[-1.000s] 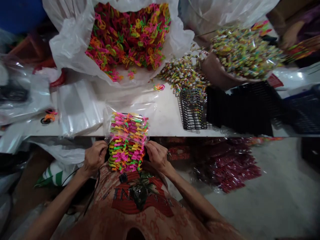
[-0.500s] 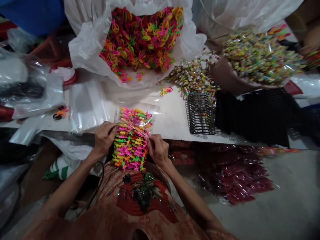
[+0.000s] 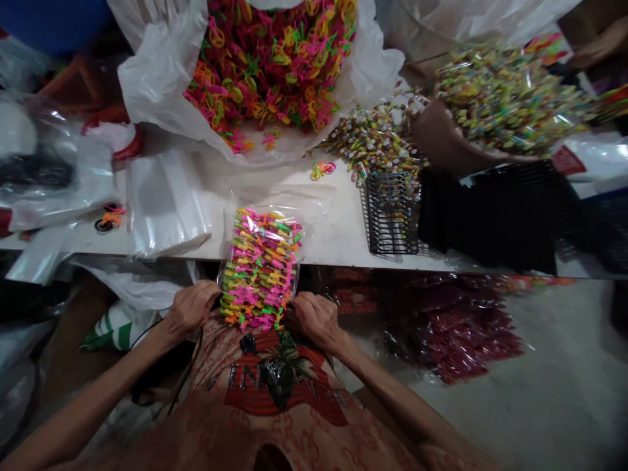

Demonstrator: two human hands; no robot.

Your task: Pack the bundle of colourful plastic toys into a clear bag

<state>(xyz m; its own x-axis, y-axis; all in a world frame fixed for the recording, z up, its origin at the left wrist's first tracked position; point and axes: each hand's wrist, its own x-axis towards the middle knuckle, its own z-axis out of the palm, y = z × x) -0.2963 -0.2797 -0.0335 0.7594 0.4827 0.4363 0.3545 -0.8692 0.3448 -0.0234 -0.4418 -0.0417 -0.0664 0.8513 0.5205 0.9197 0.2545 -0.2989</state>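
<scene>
- Dim overall; we get decent light on the tabletop point(image 3: 338, 226) right of the packed bag point(image 3: 260, 268).
- We see glare streaks on the packed bag's film, softer sheen on the plastic sleeves point(image 3: 167, 206) left of it.
- Black racks point(image 3: 495, 219) well right of it: near-solid dark, we lose detail.
- Far right of it, we get blur, edge stretching.

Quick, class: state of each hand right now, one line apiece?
Left hand: closed, apparently pinching the clear bag near its open end.
Right hand: closed, apparently pinching the bag's opposite side.
</scene>
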